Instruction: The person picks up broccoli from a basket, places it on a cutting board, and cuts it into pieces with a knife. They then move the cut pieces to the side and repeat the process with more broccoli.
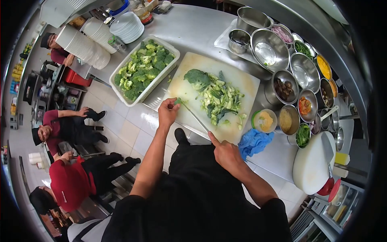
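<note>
My left hand (168, 112) pinches a small broccoli piece (177, 101) over the left edge of the white cutting board (185, 121). In my right hand (225, 152) is the handle of a knife (196, 117); its blade points up and left, its tip close to the piece. On the board lie a large broccoli head (197, 79) and a heap of cut stems and leaves (219, 99). A white basket (176, 51) full of broccoli florets (141, 72) stands left of the board.
Metal bowls (270, 50) and small containers of ingredients line the right side. A blue cloth (255, 143) lies by the board's lower right corner. Stacked plates (126, 27) and cups (82, 46) stand upper left. Several people (72, 183) are at the far left.
</note>
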Demonstrator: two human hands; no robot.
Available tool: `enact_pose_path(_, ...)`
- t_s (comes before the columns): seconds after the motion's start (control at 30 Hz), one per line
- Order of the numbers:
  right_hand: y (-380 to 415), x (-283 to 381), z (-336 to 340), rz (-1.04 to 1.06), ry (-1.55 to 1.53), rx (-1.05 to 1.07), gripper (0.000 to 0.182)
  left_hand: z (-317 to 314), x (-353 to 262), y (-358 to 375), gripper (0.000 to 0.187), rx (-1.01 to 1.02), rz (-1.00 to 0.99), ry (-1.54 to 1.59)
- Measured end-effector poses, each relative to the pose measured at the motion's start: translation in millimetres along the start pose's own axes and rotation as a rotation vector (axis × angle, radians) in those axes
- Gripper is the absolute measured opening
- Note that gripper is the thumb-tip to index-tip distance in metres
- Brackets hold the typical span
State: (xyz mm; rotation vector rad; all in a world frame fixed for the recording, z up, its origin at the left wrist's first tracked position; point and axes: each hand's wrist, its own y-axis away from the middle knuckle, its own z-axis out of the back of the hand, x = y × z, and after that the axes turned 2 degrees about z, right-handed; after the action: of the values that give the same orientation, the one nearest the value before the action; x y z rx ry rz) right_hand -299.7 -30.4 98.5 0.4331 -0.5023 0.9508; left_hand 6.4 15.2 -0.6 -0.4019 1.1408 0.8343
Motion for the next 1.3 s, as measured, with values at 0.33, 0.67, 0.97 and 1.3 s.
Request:
enact_pose_path(0.33, -31.2, -14.8, -31.1, -0.008, 0.059, -0.047, 0.063, -2.1, -14.0, 1.8, 0.023, -0.019, -0.059, -0.145)
enact_pose_path(0.67, -18.7, -16.2, -41.3, -0.041, -0.005, -0.019, 0.065, -3.6, -1.0, -8.1, 0.034, -0.081, 0.194, -0.186)
enact_pose_path(0.97, -19.9, -43.0, -37.8, -0.036, -0.450, -0.014, 0.063, 23.0, 6.8, 0.9, 0.025, 0.096, 0.293, 0.288)
enact_pose_path(1.3, -17.4, -49.1, -55.3, -0.115, -0.553, -0.004, 0.063, 44.5, -20.3, 13.6, 0.040, 0.198, 0.124, 1.058)
